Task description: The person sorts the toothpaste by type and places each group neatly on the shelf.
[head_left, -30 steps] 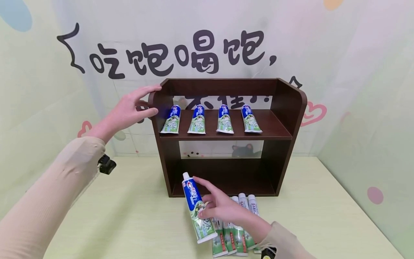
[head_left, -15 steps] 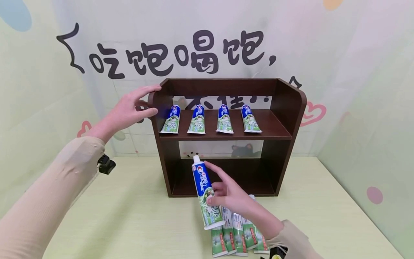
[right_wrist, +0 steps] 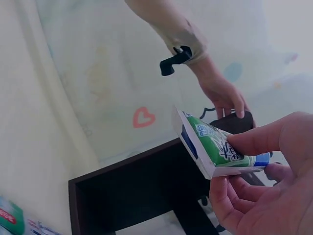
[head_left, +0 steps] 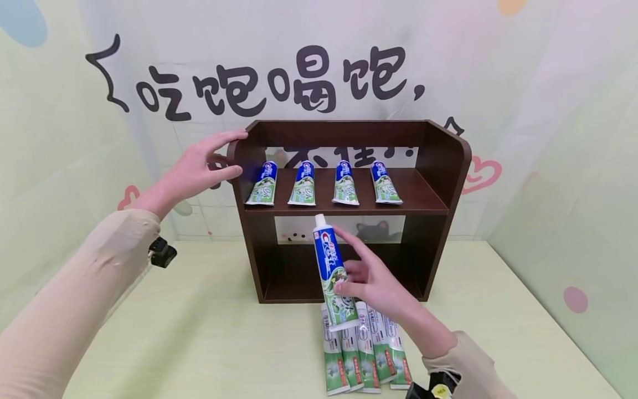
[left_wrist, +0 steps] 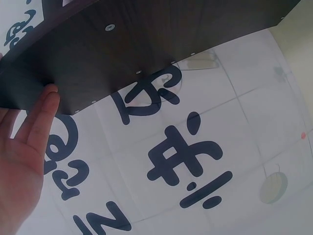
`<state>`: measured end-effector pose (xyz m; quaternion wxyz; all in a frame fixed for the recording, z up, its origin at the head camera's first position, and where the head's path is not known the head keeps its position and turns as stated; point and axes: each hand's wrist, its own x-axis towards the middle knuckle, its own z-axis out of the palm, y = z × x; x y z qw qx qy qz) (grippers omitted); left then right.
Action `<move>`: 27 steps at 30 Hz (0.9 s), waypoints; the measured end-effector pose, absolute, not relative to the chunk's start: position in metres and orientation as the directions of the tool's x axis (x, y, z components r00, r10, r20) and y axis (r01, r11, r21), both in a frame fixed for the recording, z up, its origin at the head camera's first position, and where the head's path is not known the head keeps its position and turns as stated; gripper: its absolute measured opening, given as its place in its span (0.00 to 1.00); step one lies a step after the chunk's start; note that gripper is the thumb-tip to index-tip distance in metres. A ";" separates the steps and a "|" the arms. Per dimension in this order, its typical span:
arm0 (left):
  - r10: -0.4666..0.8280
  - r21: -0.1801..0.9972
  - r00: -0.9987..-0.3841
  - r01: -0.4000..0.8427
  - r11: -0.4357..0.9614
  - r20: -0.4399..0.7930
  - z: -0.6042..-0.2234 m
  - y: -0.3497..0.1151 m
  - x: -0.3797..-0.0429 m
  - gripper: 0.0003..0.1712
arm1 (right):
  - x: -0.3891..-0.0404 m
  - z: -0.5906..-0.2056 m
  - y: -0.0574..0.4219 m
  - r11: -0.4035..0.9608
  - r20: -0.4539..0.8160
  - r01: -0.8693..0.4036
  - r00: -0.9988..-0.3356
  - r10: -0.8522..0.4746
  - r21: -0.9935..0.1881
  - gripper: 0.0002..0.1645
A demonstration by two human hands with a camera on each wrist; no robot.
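Note:
My right hand [head_left: 381, 285] pinches a blue and green toothpaste tube [head_left: 331, 271] between thumb and fingers, its white cap pointing up, in front of the dark brown shelf's [head_left: 349, 211] lower compartment. In the right wrist view, the tube's flat end [right_wrist: 195, 152] faces the camera and the thumb lies on its printed side. At the shelf's upper left, my left hand [head_left: 201, 166] rests against the side panel with thumb and index finger extended; the left wrist view shows a fingertip on the panel's [left_wrist: 122, 54] outer face.
Several similar tubes stand in a row on the upper shelf, among them the rightmost toothpaste tube [head_left: 385, 185]. More tubes lie face down in a fanned pile [head_left: 366, 354] on the pale table [head_left: 214, 332], before the shelf. Behind is a printed wall [head_left: 299, 33].
My right hand has lifted the toothpaste tube up and to the right, from low over the table to just under the upper board's front edge. The left hand stays put.

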<state>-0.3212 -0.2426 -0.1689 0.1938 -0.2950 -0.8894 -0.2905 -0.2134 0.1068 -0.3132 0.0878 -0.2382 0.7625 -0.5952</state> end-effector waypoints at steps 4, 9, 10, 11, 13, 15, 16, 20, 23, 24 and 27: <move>0.417 0.391 -0.748 0.639 0.663 0.516 -0.169 -0.244 -0.323 0.36 | -0.214 -0.303 0.113 0.160 0.187 -0.287 -0.870 -0.456 -0.945 0.52; 0.415 0.389 -0.749 0.637 0.665 0.516 -0.170 -0.245 -0.324 0.35 | -0.216 -0.291 0.121 0.166 0.229 -0.323 -0.877 -0.421 -0.931 0.52; 0.415 0.389 -0.749 0.637 0.666 0.517 -0.170 -0.245 -0.324 0.35 | -0.217 -0.289 0.123 0.169 0.241 -0.334 -0.878 -0.413 -0.927 0.52; 0.414 0.388 -0.748 0.637 0.666 0.518 -0.170 -0.245 -0.324 0.35 | -0.218 -0.286 0.125 0.166 0.253 -0.343 -0.879 -0.404 -0.925 0.52; 0.414 0.386 -0.747 0.638 0.667 0.520 -0.170 -0.245 -0.324 0.35 | -0.220 -0.282 0.128 0.163 0.285 -0.369 -0.877 -0.386 -0.915 0.52; 0.415 0.386 -0.747 0.638 0.667 0.519 -0.170 -0.244 -0.323 0.35 | -0.222 -0.277 0.131 0.170 0.313 -0.392 -0.878 -0.363 -0.904 0.52; 0.415 0.385 -0.748 0.638 0.667 0.519 -0.170 -0.244 -0.323 0.35 | -0.224 -0.275 0.133 0.176 0.324 -0.401 -0.879 -0.350 -0.899 0.52; 0.413 0.387 -0.750 0.634 0.669 0.516 -0.169 -0.244 -0.323 0.35 | -0.228 -0.266 0.140 0.226 0.341 -0.413 -0.892 -0.297 -0.882 0.53; 0.412 0.389 -0.752 0.633 0.669 0.515 -0.169 -0.245 -0.323 0.35 | -0.232 -0.259 0.145 0.254 0.342 -0.408 -0.901 -0.268 -0.877 0.53; 0.413 0.390 -0.752 0.634 0.668 0.514 -0.169 -0.244 -0.322 0.35 | -0.233 -0.257 0.148 0.260 0.343 -0.407 -0.903 -0.259 -0.876 0.53; 0.414 0.390 -0.751 0.635 0.667 0.515 -0.169 -0.244 -0.322 0.35 | -0.237 -0.250 0.153 0.275 0.355 -0.410 -0.906 -0.230 -0.869 0.52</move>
